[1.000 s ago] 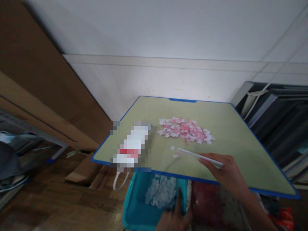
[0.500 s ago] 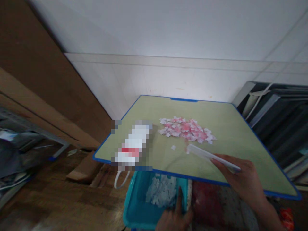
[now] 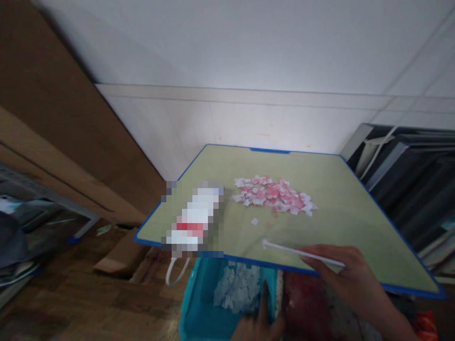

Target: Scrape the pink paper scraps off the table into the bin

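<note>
My right hand [image 3: 343, 272] pinches a flat white strip [image 3: 302, 252], seen nearly edge-on, above the board's near part. A small whitish scrap [image 3: 265, 243] shows at the strip's left tip. Behind it, a loose pile of pink and white paper pieces [image 3: 272, 193] lies on the pale green board [image 3: 313, 170] with a blue edge. One single paper piece [image 3: 254, 221] lies apart from the pile. Low in view, my left hand [image 3: 258, 324] is on the right rim of a teal basin [image 3: 192, 300], index finger along the inner wall. Whitish paper pieces [image 3: 238, 289] lie inside the basin.
A white and red object [image 3: 197, 218], pixelated, lies at the board's left with a white loop [image 3: 170, 274] hanging over the edge. Dark flat panels [image 3: 412, 166] lean at the right. Brown boards stand left, and cardboard [image 3: 119, 253] lies on the wooden floor.
My right hand has drawn the white strip toward the board's near edge and turned it nearly edge-on. The small scrap at its tip has come along. My left hand stays at the basin.
</note>
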Motion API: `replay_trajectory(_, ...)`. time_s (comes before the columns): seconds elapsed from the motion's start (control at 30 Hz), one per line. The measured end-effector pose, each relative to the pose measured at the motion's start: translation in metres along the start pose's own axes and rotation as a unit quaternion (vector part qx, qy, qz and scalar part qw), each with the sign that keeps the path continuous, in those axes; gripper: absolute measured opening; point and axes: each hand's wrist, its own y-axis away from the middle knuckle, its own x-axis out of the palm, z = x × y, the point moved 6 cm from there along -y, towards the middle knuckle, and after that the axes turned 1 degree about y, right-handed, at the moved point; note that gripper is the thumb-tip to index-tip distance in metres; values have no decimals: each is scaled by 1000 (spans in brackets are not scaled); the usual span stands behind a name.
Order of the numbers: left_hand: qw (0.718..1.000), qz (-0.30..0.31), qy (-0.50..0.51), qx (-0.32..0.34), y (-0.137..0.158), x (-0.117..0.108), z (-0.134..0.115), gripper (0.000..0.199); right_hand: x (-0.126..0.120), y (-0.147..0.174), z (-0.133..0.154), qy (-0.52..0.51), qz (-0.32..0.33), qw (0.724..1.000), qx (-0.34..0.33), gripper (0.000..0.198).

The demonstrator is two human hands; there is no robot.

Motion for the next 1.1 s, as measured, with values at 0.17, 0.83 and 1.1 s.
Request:
replay_trajectory(0.17,999,18,-14,24,0,-1,-2,62,2,1,-4,-25,6,999,40,20)
replay_trajectory(0.83,999,13,-7,47,0,3,-3,87,17,12,-1,-88,82,979,163,21)
replay_trajectory(1.1,999,-3,-13,39,2,-3,-3,80,16,-31,-13,-44,-46,994,92,23)
